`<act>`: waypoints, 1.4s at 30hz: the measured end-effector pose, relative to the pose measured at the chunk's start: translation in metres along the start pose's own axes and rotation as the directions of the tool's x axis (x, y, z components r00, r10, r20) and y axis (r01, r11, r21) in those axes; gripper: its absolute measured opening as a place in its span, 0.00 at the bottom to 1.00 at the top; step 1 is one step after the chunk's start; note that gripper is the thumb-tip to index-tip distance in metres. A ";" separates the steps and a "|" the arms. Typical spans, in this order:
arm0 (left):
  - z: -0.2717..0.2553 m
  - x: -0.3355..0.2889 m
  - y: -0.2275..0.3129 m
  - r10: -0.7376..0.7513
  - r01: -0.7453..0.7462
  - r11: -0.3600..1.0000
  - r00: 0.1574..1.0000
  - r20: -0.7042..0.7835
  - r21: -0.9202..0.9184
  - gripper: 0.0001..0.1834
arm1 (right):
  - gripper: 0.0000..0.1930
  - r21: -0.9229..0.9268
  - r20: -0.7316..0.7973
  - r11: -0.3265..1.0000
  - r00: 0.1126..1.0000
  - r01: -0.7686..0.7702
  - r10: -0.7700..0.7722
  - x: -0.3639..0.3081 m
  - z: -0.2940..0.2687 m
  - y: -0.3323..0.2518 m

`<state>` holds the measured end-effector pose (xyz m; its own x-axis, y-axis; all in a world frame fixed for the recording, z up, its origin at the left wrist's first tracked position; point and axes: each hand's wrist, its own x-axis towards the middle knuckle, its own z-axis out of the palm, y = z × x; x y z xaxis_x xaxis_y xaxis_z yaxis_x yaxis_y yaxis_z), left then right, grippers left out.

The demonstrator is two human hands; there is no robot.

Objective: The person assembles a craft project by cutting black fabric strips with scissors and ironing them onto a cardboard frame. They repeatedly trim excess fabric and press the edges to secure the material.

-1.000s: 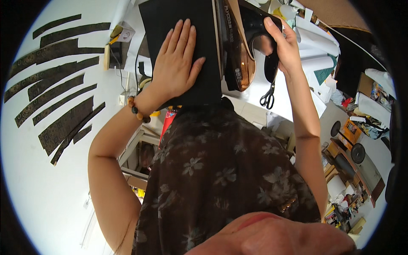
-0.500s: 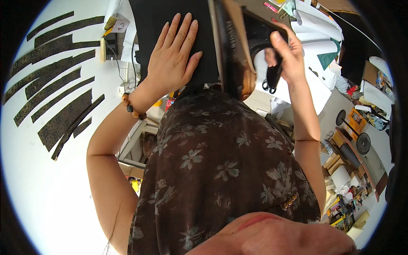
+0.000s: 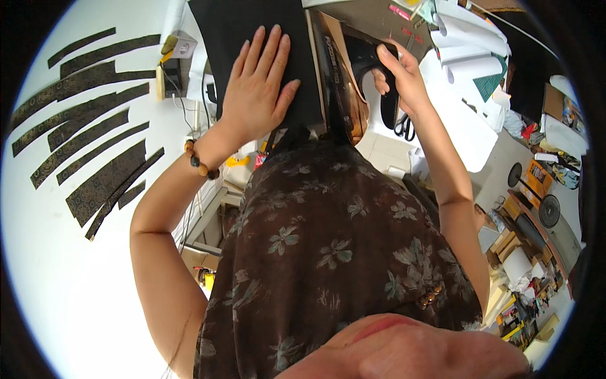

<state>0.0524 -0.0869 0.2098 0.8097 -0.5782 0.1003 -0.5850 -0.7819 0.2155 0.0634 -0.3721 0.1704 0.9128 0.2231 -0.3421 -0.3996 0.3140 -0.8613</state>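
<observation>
Left hand (image 3: 257, 91): lies flat on black sheet (image 3: 222, 30), thumb spread.
Right hand (image 3: 408, 79): curls around handle (image 3: 389, 108) of iron (image 3: 341, 82), right of left hand.

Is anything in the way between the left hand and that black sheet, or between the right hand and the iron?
Nothing I can see. The left hand lies flat on the black sheet, and the right hand grips the iron by its handle. The palm's underside is hidden.
</observation>
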 end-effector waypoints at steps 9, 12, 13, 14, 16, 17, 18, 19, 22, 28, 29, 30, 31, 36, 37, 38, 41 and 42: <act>0.002 0.022 -0.012 -0.037 0.041 0.998 0.997 -0.066 0.053 0.32 | 0.15 -0.042 0.008 0.994 0.995 0.096 -0.096 0.017 0.010 -0.026; 0.002 0.022 -0.012 -0.035 0.038 0.998 0.997 -0.067 0.054 0.33 | 0.15 -0.025 -0.045 0.999 0.998 0.041 -0.042 0.021 0.008 -0.016; 0.003 0.021 -0.012 -0.035 0.038 0.998 0.997 -0.066 0.049 0.33 | 0.15 -0.005 -0.052 1.000 0.999 -0.006 0.006 0.024 0.007 -0.016; 0.004 0.021 -0.012 -0.034 0.037 0.998 0.997 -0.064 0.043 0.33 | 0.12 -0.027 -0.077 0.998 0.995 -0.065 0.063 0.024 0.008 -0.016; 0.000 0.022 -0.012 -0.021 0.023 1.000 0.995 -0.102 0.011 0.32 | 0.13 -0.029 -0.071 0.995 0.993 -0.097 0.095 0.024 0.003 -0.011; -0.002 0.023 -0.013 -0.014 0.014 1.000 0.993 -0.121 -0.006 0.31 | 0.13 -0.083 -0.064 0.993 0.995 -0.085 0.080 0.019 -0.005 -0.005; -0.004 0.025 -0.019 -0.047 0.030 0.993 0.986 -0.161 -0.111 0.29 | 0.14 -0.113 -0.076 0.993 0.997 -0.025 0.017 0.013 -0.009 -0.001; -0.007 0.025 -0.027 -0.080 0.037 0.975 0.979 -0.189 -0.221 0.28 | 0.15 -0.192 -0.142 0.981 0.988 0.033 -0.061 0.007 -0.015 0.003; -0.022 0.030 -0.061 -0.272 0.116 0.914 0.887 -0.374 -0.390 0.21 | 0.16 -0.297 -0.382 0.946 0.892 0.131 -0.243 -0.006 -0.036 0.011; -0.007 0.007 -0.120 -0.792 0.353 -0.112 0.532 0.298 -0.929 0.25 | 0.15 -0.317 -0.543 0.938 0.785 0.140 -0.300 -0.037 -0.070 0.012; -0.004 0.001 -0.123 -0.708 0.383 -0.243 0.557 0.433 -0.891 0.26 | 0.15 -0.393 -0.558 0.912 0.757 0.119 -0.339 -0.034 -0.076 0.023; -0.001 -0.003 -0.122 -0.716 0.406 -0.234 0.543 0.439 -0.884 0.27 | 0.16 -0.464 -0.568 0.880 0.731 0.095 -0.378 -0.029 -0.082 0.032; 0.002 -0.006 -0.121 -0.720 0.432 -0.223 0.531 0.446 -0.874 0.27 | 0.20 -0.561 -0.554 0.825 0.711 0.067 -0.434 -0.024 -0.079 0.039; 0.010 -0.003 -0.103 -0.809 0.272 0.352 0.569 -0.145 -0.896 0.21 | 0.24 -0.774 -0.474 0.621 0.760 -0.121 -0.443 -0.005 -0.051 0.058; -0.004 0.006 -0.091 -0.719 0.334 0.598 0.626 -0.302 -0.729 0.19 | 0.23 -0.757 -0.472 0.650 0.742 -0.063 -0.477 -0.003 -0.053 0.065; -0.013 0.016 -0.073 -0.629 0.289 0.703 0.679 -0.379 -0.650 0.17 | 0.22 -0.678 -0.483 0.735 0.750 0.007 -0.453 0.001 -0.060 0.070; -0.032 0.040 -0.056 -0.300 0.170 0.931 0.863 -0.407 -0.324 0.14 | 0.19 -0.365 -0.478 0.918 0.815 0.154 -0.327 0.007 -0.065 0.067; -0.036 0.048 -0.055 -0.286 0.168 0.935 0.878 -0.383 -0.314 0.14 | 0.17 -0.206 -0.505 0.963 0.824 0.174 -0.257 0.009 -0.059 0.058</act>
<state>0.1254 -0.0635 0.2380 0.8962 -0.1950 0.3986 -0.3967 -0.7546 0.5228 0.0530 -0.4067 0.0950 0.8977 -0.3623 -0.2507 -0.2087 0.1515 -0.9662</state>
